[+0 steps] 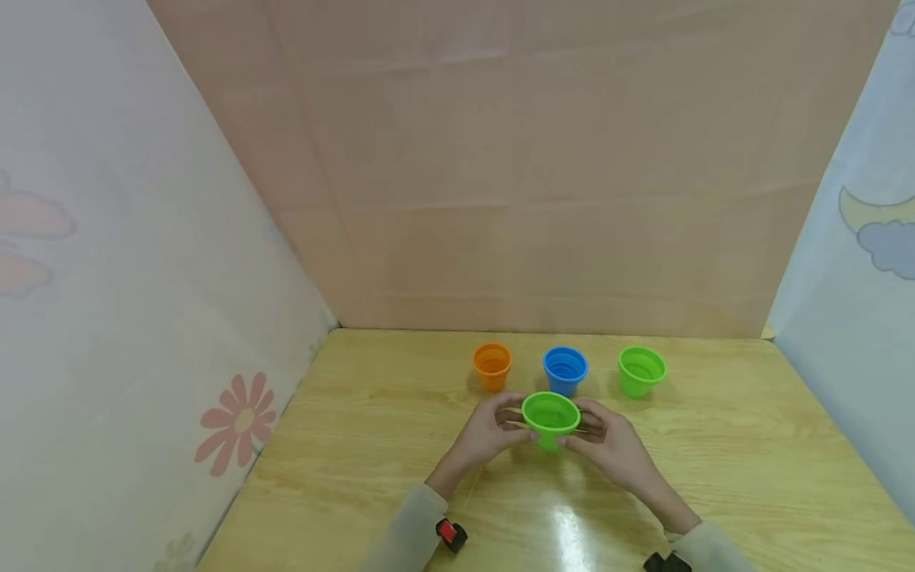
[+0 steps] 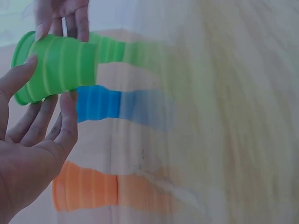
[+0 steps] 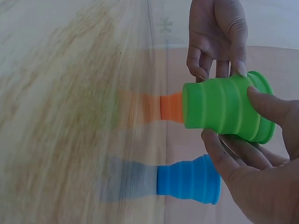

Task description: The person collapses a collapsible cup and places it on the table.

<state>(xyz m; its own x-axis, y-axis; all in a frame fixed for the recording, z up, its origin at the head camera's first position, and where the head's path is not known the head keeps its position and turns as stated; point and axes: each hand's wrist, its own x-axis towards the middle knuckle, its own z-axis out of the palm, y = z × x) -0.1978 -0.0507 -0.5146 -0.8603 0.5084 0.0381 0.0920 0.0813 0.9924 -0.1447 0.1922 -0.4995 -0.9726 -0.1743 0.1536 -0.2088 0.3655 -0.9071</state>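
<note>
Between both hands a green ribbed cup (image 1: 550,421) is held upright above the table, its mouth facing up. My left hand (image 1: 488,432) grips its left side, thumb in front and fingers behind. On the opposite side my right hand (image 1: 613,446) grips it the same way. In the left wrist view, the cup (image 2: 60,67) shows its ribbed wall, with the left hand (image 2: 37,140) around it. The right wrist view shows the cup's base (image 3: 191,106) apart from the tabletop, and the right hand's thumb lies on its wall.
Behind the held cup, an orange cup (image 1: 492,365), a blue cup (image 1: 565,370) and a second green cup (image 1: 641,371) stand upright in a row on the wooden table (image 1: 357,445). A brown backdrop (image 1: 529,175) rises at the table's far edge, with pale printed walls on both sides.
</note>
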